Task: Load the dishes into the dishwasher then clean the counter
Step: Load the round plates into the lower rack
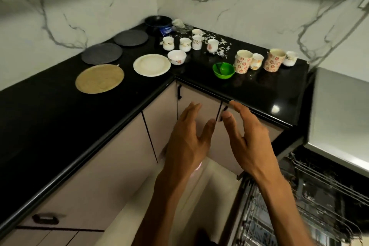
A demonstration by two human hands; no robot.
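My left hand (187, 142) and my right hand (245, 138) are held side by side in front of the corner cabinets, fingers straight, holding nothing. On the black L-shaped counter (60, 118) lie a tan round plate (99, 78), two dark grey plates (101, 53), a white plate (152, 65), a white flowered bowl (177, 57), a black bowl (158, 21) and a green bowl (223, 70). Several small white cups (185, 44) and flowered mugs (243, 61) stand further right. The open dishwasher's wire rack (311, 205) is at lower right.
White scraps and crumbs (221, 48) litter the counter behind the cups, and a blue packet (165, 30) lies by the black bowl. Beige cabinet doors (111, 166) with black handles run under the counter. A grey appliance top (339, 110) sits right of the counter.
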